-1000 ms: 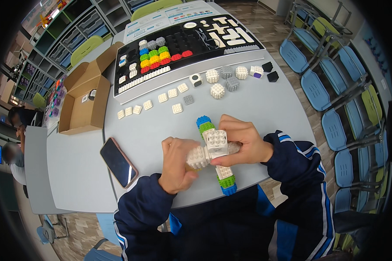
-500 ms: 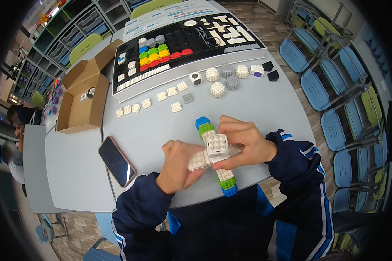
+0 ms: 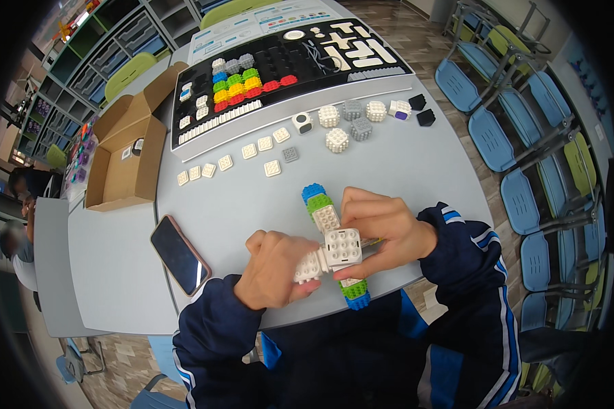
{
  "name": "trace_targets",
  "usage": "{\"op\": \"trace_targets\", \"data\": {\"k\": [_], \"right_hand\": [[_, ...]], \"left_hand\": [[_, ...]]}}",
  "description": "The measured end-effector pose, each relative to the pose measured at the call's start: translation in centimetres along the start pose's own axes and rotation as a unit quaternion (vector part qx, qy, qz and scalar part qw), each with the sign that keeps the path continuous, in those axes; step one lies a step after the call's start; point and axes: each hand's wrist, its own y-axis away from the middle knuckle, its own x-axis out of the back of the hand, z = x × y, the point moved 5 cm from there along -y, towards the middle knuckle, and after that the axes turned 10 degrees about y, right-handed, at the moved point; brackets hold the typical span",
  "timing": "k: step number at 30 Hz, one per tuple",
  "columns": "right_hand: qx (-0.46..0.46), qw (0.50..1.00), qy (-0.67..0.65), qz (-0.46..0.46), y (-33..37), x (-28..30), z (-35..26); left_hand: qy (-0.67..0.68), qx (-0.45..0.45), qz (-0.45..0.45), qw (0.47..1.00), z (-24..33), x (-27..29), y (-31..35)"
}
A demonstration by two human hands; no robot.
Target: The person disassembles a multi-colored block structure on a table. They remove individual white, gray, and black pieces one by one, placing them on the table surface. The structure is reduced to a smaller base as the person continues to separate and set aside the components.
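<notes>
"What lies left of the build?"

"A dark smartphone [image 3: 179,254], near an open cardboard box [image 3: 124,160]."

"And farther back?"

"A black sorting tray [image 3: 280,75] of coloured blocks, a row of white tiles [image 3: 233,159], studded cubes [image 3: 337,139], and blue chairs [image 3: 525,136] on the right."

left hand [image 3: 274,269]: fingers curled, gripping, knuckles up
right hand [image 3: 382,230]: fingers curled, gripping
forearms: blue sleeves, angled inward

Head camera looks down at table [image 3: 416,170]
</notes>
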Motion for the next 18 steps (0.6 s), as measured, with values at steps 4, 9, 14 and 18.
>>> {"op": "trace_targets", "data": {"k": [4, 9, 14, 18], "right_hand": [[0.007, 1.0, -0.029, -0.006, -0.15, -0.12, -0.07], [0.005, 0.998, -0.063, -0.01, -0.24, -0.28, -0.27], [-0.005, 0.997, -0.077, -0.02, -0.28, -0.2, -0.42], [-0.016, 0.996, -0.088, -0.03, -0.16, -0.32, -0.31]], "left_hand": [[0.027, -0.028, 0.008, 0.999, 0.01, -0.01, 0.02], [0.06, -0.05, 0.016, 0.997, 0.14, 0.03, 0.14], [0.067, -0.063, 0.02, 0.996, 0.3, 0.14, 0.05], [0.077, -0.075, 0.026, 0.994, 0.32, 0.21, -0.1]]}}
